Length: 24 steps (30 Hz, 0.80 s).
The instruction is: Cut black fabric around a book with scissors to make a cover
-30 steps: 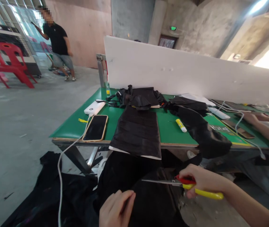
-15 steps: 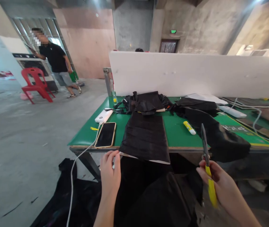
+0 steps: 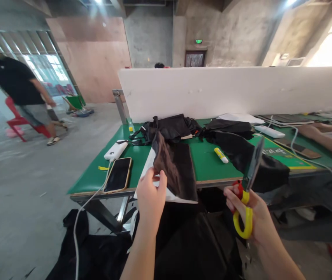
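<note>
Black fabric (image 3: 180,167) lies over a white sheet (image 3: 146,167) at the table's near edge. My left hand (image 3: 152,190) pinches the fabric's left edge and lifts it, so the white beneath shows. In my right hand (image 3: 255,216) is a pair of scissors (image 3: 246,202) with yellow and red handles, blades pointing up. The scissors are held right of the fabric, apart from it. A glue stick (image 3: 221,155) lies on the table between the fabric and the scissors.
On the green table (image 3: 92,171) are a phone (image 3: 118,175), a white power bank (image 3: 116,149) with a cable, and more black cloth (image 3: 232,146). A white partition (image 3: 221,93) stands behind. Another person's arm (image 3: 326,136) rests at right; someone walks at far left.
My left hand has moved from the fabric's lower corner and peeled its left side up to the right, baring the white sheet. The scissors have turned, showing their handle loop. The walking person is nearer.
</note>
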Available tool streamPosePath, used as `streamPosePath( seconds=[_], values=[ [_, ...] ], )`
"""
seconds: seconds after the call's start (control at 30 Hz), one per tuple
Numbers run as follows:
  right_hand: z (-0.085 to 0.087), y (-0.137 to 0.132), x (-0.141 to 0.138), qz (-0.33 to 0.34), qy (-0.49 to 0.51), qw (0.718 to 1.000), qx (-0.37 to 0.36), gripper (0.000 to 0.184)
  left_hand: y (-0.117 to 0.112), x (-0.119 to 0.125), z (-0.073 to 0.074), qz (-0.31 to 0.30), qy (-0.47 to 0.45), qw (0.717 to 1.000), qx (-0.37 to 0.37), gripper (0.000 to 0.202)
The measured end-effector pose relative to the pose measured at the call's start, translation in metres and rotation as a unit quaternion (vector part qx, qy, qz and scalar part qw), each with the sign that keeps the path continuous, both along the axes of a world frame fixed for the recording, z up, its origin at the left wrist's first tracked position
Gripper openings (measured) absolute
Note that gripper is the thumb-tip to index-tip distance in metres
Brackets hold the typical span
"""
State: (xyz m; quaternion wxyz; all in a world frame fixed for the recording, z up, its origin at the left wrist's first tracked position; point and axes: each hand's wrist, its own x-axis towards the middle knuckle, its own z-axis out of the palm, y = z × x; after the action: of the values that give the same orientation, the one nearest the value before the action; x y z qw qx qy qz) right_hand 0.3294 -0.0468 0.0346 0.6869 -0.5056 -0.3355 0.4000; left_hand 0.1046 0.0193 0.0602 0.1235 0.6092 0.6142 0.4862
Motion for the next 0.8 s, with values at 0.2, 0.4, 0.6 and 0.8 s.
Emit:
streamPosePath(
  seconds=[0.2,0.4,0.6,0.8],
  values=[
    [0.044,0.014,-0.004,0.006,-0.036,0.997,0.065,0.035,-0.011,0.071,0.038,-0.132,0.026,0.982,0.131,0.018],
    [0.022,0.006,0.038,-0.137,0.013,0.991,0.003,0.038,-0.052,0.109,0.024,-0.347,0.031,0.929,0.123,0.04],
    [-0.035,-0.008,0.08,-0.15,0.155,0.973,-0.088,0.032,-0.08,0.052,-0.056,-0.326,-0.353,0.837,-0.262,0.029],
    [-0.051,-0.015,0.082,-0.142,0.179,0.967,-0.112,0.042,-0.057,-0.015,-0.107,-0.132,-0.62,0.682,-0.364,0.026]
  ],
)
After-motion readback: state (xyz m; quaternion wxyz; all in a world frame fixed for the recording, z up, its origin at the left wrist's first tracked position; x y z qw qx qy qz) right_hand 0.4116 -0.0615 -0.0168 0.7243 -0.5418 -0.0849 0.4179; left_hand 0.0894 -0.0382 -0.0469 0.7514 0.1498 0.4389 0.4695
